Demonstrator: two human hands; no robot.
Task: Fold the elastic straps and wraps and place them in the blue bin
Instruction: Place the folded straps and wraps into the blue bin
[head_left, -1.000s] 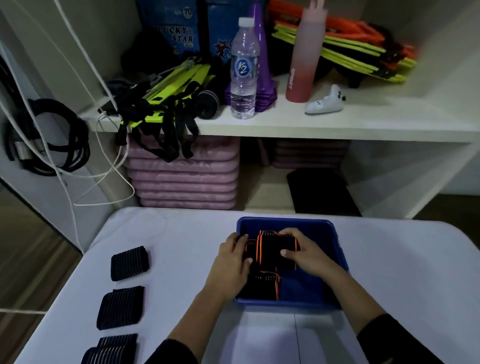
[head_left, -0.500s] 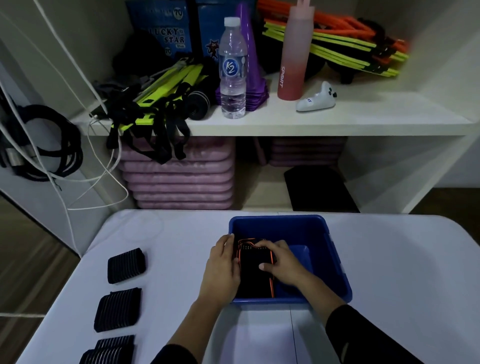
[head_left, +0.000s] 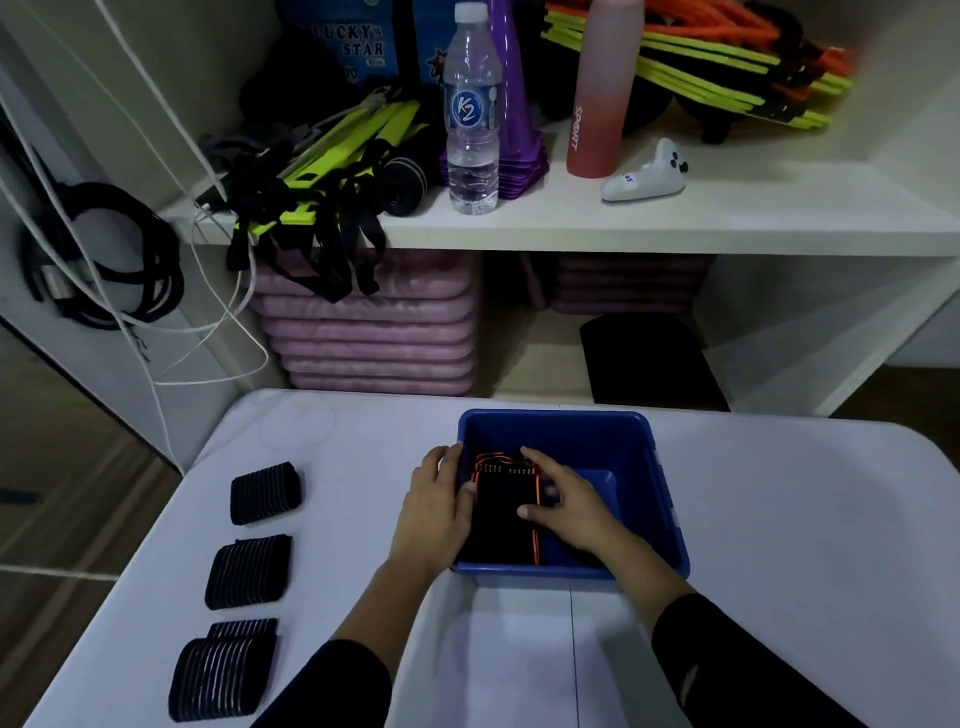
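Observation:
A blue bin (head_left: 670, 499) stands on the white table (head_left: 805, 571). Inside it, on the left side, lies a folded black wrap with orange edging (head_left: 501, 499). My left hand (head_left: 434, 512) reaches over the bin's left rim, its fingertips touching the wrap's left edge. My right hand (head_left: 571, 504) rests on top of the wrap with fingers spread and the thumb pressing down. Three folded black ribbed wraps lie in a column at the table's left: far (head_left: 265, 492), middle (head_left: 248, 570), near (head_left: 221, 673).
Behind the table is a white shelf with a water bottle (head_left: 471, 114), a pink bottle (head_left: 597, 88), yellow-and-black straps (head_left: 322, 171) hanging over its edge, and stacked pink mats (head_left: 371, 322) below. Cables (head_left: 98, 260) hang at the left.
Both hands lowered the orange-edged wrap from above the bin down into its left side. The right hand now lies flat on it.

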